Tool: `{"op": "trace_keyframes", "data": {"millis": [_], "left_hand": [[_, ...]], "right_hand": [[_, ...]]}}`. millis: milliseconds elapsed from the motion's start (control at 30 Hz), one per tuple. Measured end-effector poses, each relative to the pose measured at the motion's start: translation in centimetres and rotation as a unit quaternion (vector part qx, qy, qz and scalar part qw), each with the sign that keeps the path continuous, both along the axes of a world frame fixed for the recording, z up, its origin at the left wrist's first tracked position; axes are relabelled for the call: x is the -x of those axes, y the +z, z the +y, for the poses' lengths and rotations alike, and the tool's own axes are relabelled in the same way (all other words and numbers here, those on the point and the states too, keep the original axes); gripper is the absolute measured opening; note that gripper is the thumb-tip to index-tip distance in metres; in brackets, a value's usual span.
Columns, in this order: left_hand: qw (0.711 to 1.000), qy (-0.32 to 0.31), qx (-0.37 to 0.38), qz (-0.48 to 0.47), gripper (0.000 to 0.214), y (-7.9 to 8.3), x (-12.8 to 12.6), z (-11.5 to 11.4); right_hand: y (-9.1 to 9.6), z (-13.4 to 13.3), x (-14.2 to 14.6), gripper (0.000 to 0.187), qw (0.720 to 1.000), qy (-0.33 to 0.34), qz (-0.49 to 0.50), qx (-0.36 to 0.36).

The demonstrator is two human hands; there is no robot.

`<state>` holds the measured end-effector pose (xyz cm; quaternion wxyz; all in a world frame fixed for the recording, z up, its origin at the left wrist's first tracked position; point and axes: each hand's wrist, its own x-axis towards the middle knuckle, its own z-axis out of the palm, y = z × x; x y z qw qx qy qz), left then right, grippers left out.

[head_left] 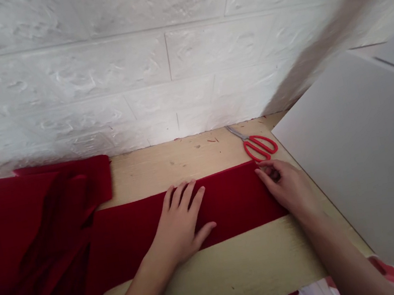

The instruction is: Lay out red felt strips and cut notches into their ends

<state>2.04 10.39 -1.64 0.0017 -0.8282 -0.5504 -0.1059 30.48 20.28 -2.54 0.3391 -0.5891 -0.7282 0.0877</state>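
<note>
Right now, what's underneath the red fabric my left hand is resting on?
The red fabric under your left hand lies on a pale wooden tabletop, which shows along both long edges. The wood directly beneath the fabric is covered, so anything lying there cannot be seen.

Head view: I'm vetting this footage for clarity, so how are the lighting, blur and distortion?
In the head view, bright light falls on the wall, and a soft brown streak crosses its upper right, though I cannot tell whether it is shadow or smudge. The scissors, left hand and right hand look sharp, while the wide lens seems to slant the table.
</note>
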Motion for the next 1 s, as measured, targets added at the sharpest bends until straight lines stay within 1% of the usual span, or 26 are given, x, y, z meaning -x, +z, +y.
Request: {"op": "trace_keyframes", "data": {"millis": [100,233,400,600,800,900,1000], "left_hand": [[1.000,0.007,0.012,-0.017,0.066,0.3,0.0,0.3],[0.999,0.017,0.012,-0.035,0.063,0.4,-0.2,0.5],[0.999,0.012,0.020,-0.039,0.058,0.5,-0.1,0.4],[0.998,-0.001,0.038,-0.047,0.060,1.0,0.6,0.6],[0.998,-0.036,0.022,-0.044,0.060,0.5,1.7,0.3],[0.999,-0.025,0.010,-0.046,0.054,0.4,1.7,0.2],[0.999,0.006,0.005,-0.046,0.049,0.8,1.1,0.5]], "right_hand": [[0.4,0.1,0.1,0.024,1.000,-0.007,-0.004,0.008],[0.5,0.4,0.2,0.025,1.000,-0.017,-0.015,-0.012],[0.3,0.7,0.3,0.028,0.997,-0.048,-0.058,-0.018],[0.3,0.4,0.2,0.027,0.996,-0.066,-0.063,0.012],[0.6,-0.4,0.2,0.026,0.999,-0.022,-0.025,0.027],[0.7,-0.3,0.1,0.025,0.999,-0.012,0.006,0.039],[0.5,-0.1,0.0,0.027,0.999,-0.011,0.011,0.043]]}}
